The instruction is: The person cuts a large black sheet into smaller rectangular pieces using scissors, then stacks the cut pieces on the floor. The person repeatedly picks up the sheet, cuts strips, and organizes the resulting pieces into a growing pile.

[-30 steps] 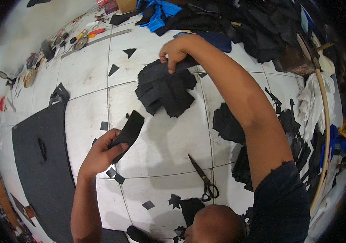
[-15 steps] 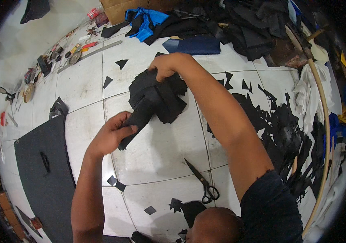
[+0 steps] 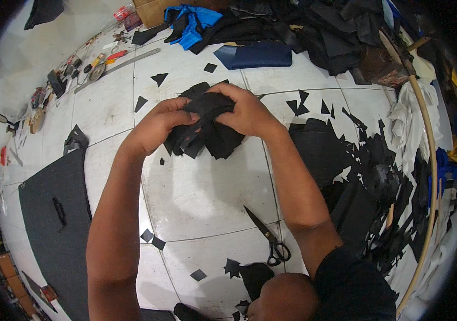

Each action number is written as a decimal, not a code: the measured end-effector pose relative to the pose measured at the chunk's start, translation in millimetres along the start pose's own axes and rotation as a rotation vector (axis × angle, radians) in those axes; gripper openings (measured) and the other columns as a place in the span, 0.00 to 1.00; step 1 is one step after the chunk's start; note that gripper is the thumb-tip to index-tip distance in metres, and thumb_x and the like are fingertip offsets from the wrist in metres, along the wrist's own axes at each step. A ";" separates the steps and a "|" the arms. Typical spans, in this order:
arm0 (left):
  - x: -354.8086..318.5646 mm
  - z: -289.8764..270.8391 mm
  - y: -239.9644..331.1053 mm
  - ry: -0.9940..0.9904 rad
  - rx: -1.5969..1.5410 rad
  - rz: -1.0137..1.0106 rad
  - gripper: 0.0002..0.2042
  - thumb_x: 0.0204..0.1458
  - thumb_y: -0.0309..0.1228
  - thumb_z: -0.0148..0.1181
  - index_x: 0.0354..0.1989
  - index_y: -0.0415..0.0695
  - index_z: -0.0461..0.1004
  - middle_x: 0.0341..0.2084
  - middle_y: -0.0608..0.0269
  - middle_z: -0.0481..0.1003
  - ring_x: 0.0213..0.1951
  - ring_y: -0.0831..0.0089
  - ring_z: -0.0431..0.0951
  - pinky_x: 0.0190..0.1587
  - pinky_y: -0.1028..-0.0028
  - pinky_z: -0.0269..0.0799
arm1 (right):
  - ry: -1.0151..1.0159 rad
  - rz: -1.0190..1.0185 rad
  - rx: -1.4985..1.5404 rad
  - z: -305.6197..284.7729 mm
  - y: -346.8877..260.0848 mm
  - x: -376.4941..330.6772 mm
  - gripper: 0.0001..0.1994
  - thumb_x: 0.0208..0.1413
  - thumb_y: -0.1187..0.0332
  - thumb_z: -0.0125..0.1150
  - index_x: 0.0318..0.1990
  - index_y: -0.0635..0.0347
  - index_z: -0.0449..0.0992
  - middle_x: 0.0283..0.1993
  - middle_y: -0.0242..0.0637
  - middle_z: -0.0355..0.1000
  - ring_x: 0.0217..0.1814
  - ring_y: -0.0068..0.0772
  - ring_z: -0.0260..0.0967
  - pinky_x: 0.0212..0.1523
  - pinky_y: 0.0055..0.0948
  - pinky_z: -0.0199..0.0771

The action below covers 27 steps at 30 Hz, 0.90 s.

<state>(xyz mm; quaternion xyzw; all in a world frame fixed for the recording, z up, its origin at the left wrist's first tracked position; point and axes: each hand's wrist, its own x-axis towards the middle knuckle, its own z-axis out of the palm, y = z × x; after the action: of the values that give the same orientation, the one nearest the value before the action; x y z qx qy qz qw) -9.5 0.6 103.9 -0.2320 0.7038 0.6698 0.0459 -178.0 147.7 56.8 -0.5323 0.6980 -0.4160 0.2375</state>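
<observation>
Black fabric pieces (image 3: 223, 142) sit in a loose, splayed bundle on the white tiled floor (image 3: 207, 198), toward its far edge, gripped between two hands. In the head view, the left hand (image 3: 153, 128) has moved in from the bundle's near left side, where it held a separate strip half a second ago, and the right hand (image 3: 252, 115) has come round to the bundle's right. That strip no longer stands out, so it seems to be gathered in with the rest, making one handful. Both sets of fingers are curled over the top layers, which bow upward between the thumbs; how tightly they pinch the hidden side, one cannot tell.

Around this lie small dark scraps (image 3: 157, 79), some just beyond the bundle, and open-bladed scissors (image 3: 267, 234) nearer the person. Toward the floor's right edge spread a stack of cut black pieces (image 3: 316, 147) and ragged offcuts (image 3: 378, 160); along the left side lies a large black panel (image 3: 46, 224). The hands themselves hide much of the bundle, and the nearest scraps crowd its far side.
</observation>
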 end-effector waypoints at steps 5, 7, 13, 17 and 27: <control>17.6 16.1 -24.6 0.230 0.314 0.044 0.21 0.47 0.32 0.64 0.50 0.38 0.69 0.39 0.54 0.78 0.38 0.63 0.79 0.46 0.69 0.73 | 0.101 0.032 -0.203 14.9 23.2 3.0 0.20 0.46 0.76 0.63 0.49 0.59 0.69 0.51 0.42 0.70 0.56 0.44 0.67 0.57 0.38 0.67; 14.3 29.8 -33.6 0.392 0.643 0.099 0.23 0.40 0.30 0.68 0.47 0.40 0.69 0.39 0.49 0.77 0.38 0.56 0.80 0.46 0.65 0.74 | 0.166 -0.036 -0.326 13.3 29.6 -0.2 0.19 0.46 0.77 0.62 0.48 0.58 0.70 0.51 0.41 0.70 0.56 0.45 0.66 0.56 0.39 0.67; 16.5 32.1 -59.5 0.561 0.892 0.303 0.25 0.41 0.29 0.71 0.47 0.41 0.67 0.42 0.48 0.72 0.46 0.52 0.75 0.49 0.61 0.72 | 0.200 -0.037 -0.527 5.1 46.4 -1.9 0.22 0.44 0.77 0.65 0.50 0.54 0.71 0.49 0.37 0.70 0.57 0.42 0.64 0.62 0.40 0.61; 21.4 29.1 -62.1 0.530 0.958 0.314 0.29 0.38 0.35 0.75 0.48 0.40 0.68 0.41 0.50 0.72 0.46 0.52 0.74 0.47 0.61 0.72 | 0.172 0.157 -0.625 9.6 46.6 1.3 0.26 0.43 0.76 0.67 0.54 0.52 0.70 0.53 0.37 0.68 0.60 0.43 0.62 0.65 0.42 0.57; 27.8 23.6 -63.0 0.492 0.862 0.196 0.26 0.42 0.39 0.72 0.46 0.37 0.70 0.42 0.50 0.73 0.44 0.53 0.76 0.48 0.61 0.71 | 0.242 0.069 -0.497 25.1 37.4 -17.4 0.26 0.47 0.71 0.68 0.56 0.50 0.71 0.64 0.42 0.60 0.67 0.45 0.57 0.69 0.42 0.53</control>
<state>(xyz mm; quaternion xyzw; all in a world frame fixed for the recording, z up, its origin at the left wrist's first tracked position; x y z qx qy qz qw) -15.5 16.4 33.0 -0.2759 0.9248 0.2450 -0.0928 -173.4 159.1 10.1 -0.4968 0.8195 -0.2843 0.0286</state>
